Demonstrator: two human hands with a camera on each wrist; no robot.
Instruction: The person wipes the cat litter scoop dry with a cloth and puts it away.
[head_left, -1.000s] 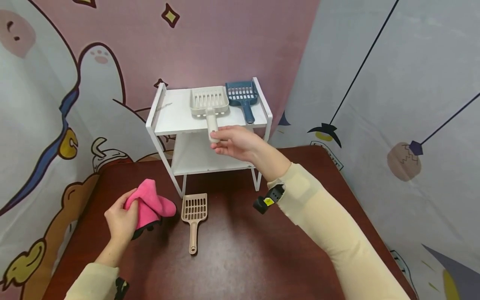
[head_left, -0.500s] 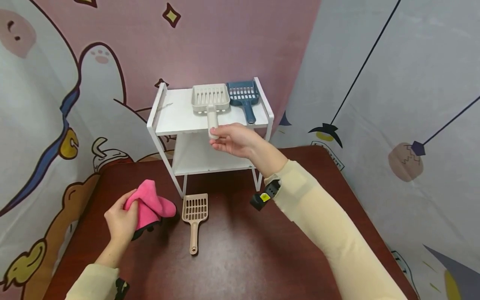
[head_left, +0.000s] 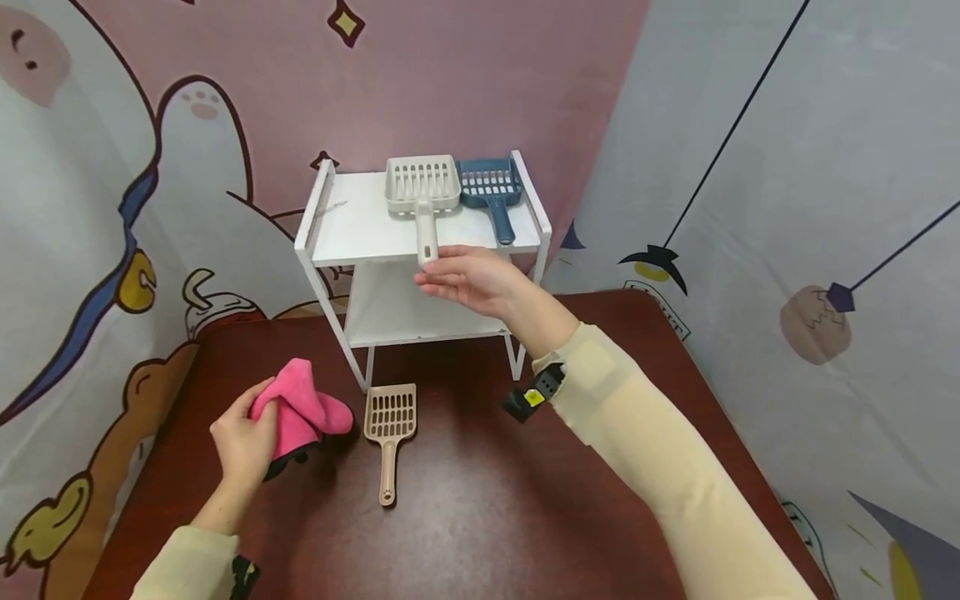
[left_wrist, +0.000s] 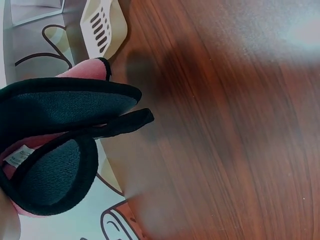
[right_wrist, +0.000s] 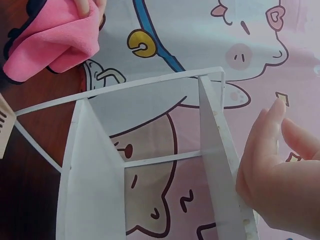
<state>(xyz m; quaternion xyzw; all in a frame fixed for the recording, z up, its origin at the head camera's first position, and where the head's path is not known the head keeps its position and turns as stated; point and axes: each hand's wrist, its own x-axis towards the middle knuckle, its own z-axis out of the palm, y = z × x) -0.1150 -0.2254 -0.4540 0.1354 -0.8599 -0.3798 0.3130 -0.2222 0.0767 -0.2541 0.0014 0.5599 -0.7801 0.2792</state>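
A cream litter scoop (head_left: 426, 227) lies on the top of the white shelf (head_left: 347, 240), its handle sticking out past the front edge. My right hand (head_left: 480, 282) is at the end of that handle, fingertips right beside it. The right wrist view shows a gap between thumb and fingers, with wall behind. My left hand (head_left: 246, 446) pinches a folded pink cloth piece (head_left: 296, 408) over the table's left side. In the left wrist view its dark lining (left_wrist: 70, 107), black trim and a small white label show. Beside it, a tan litter scoop (head_left: 387, 454) lies flat.
A blue litter scoop (head_left: 499, 218) lies on the shelf top, right of the cream one. The shelf stands at the back of the brown table (head_left: 525, 492), near the printed wall cloth (head_left: 480, 75). Its lower board (head_left: 390, 312) sits under my right hand.
The cream scoop has slid farther back onto the shelf, and its handle end now shows ahead of my right fingertips. My left hand and the pink cloth stay put.
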